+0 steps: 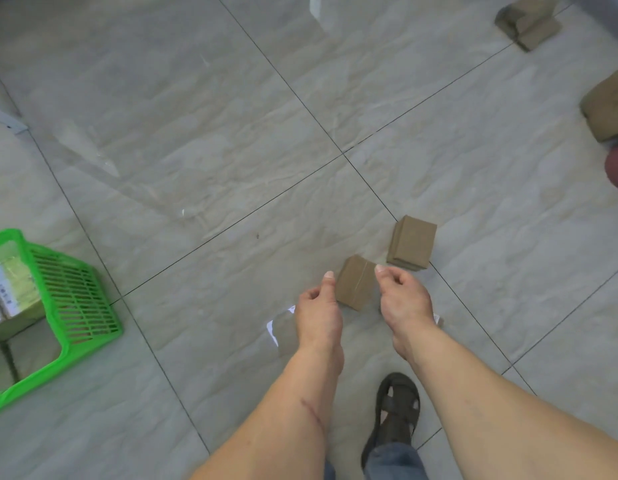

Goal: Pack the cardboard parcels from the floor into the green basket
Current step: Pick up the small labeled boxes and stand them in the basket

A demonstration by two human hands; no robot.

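A small cardboard parcel (355, 284) lies tilted on the tiled floor between my two hands. My left hand (318, 306) is just left of it, thumb raised, fingers loosely curled, with a thin gap to the box. My right hand (404, 299) is at its right edge, thumb tip against the box corner, holding nothing. A second small parcel (412, 242) stands just beyond, to the right. The green basket (75, 306) sits at the far left with several parcels (13, 292) inside.
More parcels lie at the top right (527, 20) and the right edge (607, 109). A reddish object (617, 169) shows at the right edge. My sandalled foot (397, 410) stands below the hands. A metal strip (6, 119) lies at the left.
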